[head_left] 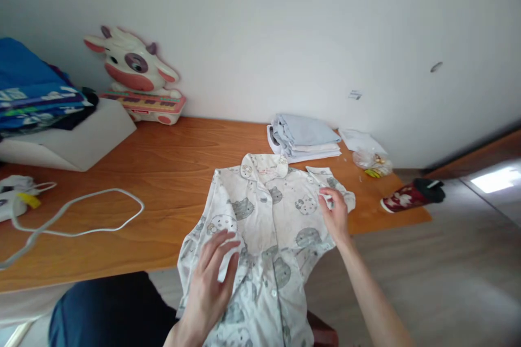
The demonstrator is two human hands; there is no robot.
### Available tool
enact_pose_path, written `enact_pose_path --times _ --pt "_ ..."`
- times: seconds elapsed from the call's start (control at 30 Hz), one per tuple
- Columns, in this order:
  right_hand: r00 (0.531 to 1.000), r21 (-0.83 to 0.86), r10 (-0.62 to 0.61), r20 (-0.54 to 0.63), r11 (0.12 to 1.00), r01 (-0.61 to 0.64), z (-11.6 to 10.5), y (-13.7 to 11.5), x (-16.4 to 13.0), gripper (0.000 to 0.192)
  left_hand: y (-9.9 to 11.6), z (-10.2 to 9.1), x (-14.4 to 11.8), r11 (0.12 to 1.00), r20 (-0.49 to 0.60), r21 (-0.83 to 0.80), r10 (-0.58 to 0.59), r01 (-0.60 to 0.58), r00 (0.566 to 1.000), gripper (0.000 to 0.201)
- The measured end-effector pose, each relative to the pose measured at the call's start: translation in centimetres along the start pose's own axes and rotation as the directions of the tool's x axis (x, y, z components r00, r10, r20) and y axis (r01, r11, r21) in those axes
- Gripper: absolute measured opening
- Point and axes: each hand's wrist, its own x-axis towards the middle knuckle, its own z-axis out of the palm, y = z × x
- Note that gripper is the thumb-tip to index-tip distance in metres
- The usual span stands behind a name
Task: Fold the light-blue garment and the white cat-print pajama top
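Note:
A white button-front pajama top (291, 211) with grey cartoon animal prints lies face up, its collar toward the wall. The upper part rests on the wooden table, and the lower part hangs over the front edge toward me. My left hand (214, 279) is over the shirt's left side, fingers apart and holding nothing. Near the sleeve (344, 195) on the right is my right hand (334, 216), its fingers loosely curved with a gap between thumb and forefinger. Whether its fingertips touch the cloth is hard to make out.
Folded light-coloured clothes (305, 135) are stacked behind the collar. A clear plastic bag (372, 162) and a dark red tumbler (409, 195) are at the right. Leftward are a cow toy keyboard (142, 103), a white box (101, 133) under blue fabric, and a white cable (89, 234).

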Motion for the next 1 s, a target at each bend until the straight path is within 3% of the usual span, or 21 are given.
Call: enact_pose_path --times 0.07,0.17,0.23,0.3,0.4,0.47,0.57,0.67,0.73,0.77,0.87,1.0 --pt "1.000 -0.042 -0.004 0.023 0.999 0.005 1.3 0.3 2.8 0.025 0.7 2.0 4.7 0.988 0.105 0.130 0.070 -0.084 0.992 0.041" --pt "0.996 -0.135 0.088 0.024 0.987 -0.084 2.5 1.6 6.8 0.041 -0.6 4.8 9.6 0.939 0.141 0.324 0.069 -0.112 0.988 0.054" --pt "0.971 -0.044 0.237 0.004 0.971 -0.237 2.5 3.2 8.9 0.041 -2.4 6.0 11.1 0.905 0.136 0.413 0.046 -0.099 0.990 0.059" --pt "0.934 0.109 0.357 -0.002 0.929 -0.354 2.0 5.0 10.4 0.023 -4.1 6.5 11.5 0.880 0.132 0.466 0.036 -0.094 0.991 0.063" --pt "0.899 0.260 0.423 -0.112 0.886 -0.384 0.0 6.9 10.8 0.017 -5.7 6.4 11.2 0.857 0.128 0.505 0.046 -0.105 0.991 0.066" --pt "0.853 0.367 0.461 -0.244 0.858 -0.359 -2.3 7.4 9.7 0.024 -6.4 6.0 11.2 0.842 0.141 0.528 0.046 -0.114 0.989 0.068" --pt "0.759 0.534 0.523 -0.389 0.799 -0.277 -6.7 7.5 5.7 0.031 -7.4 5.1 11.7 0.819 0.161 0.562 0.029 -0.116 0.987 0.071" --pt "0.665 0.804 0.654 -0.362 0.580 -0.133 -11.1 7.8 0.5 0.027 -8.6 4.2 12.4 0.810 0.168 0.576 0.022 -0.116 0.986 0.072" --pt "0.618 0.899 0.729 -0.296 0.431 -0.077 -13.5 8.3 -2.5 0.027 -9.3 3.6 12.7 0.806 0.174 0.579 0.026 -0.123 0.984 0.073" --pt "0.603 0.912 0.747 -0.281 0.404 -0.075 -14.6 8.6 -3.6 0.026 -9.6 3.3 12.8 0.804 0.175 0.581 0.029 -0.127 0.984 0.074" --pt "0.592 0.908 0.758 -0.273 0.406 -0.102 -17.2 9.7 -5.6 0.020 -10.5 2.6 12.8 0.797 0.173 0.589 0.038 -0.134 0.984 0.073" --pt "0.535 0.820 0.805 -0.258 0.475 -0.319 -18.6 11.2 -7.1 0.037 -11.7 1.9 12.4 0.803 0.156 0.586 0.022 -0.110 0.988 0.073"
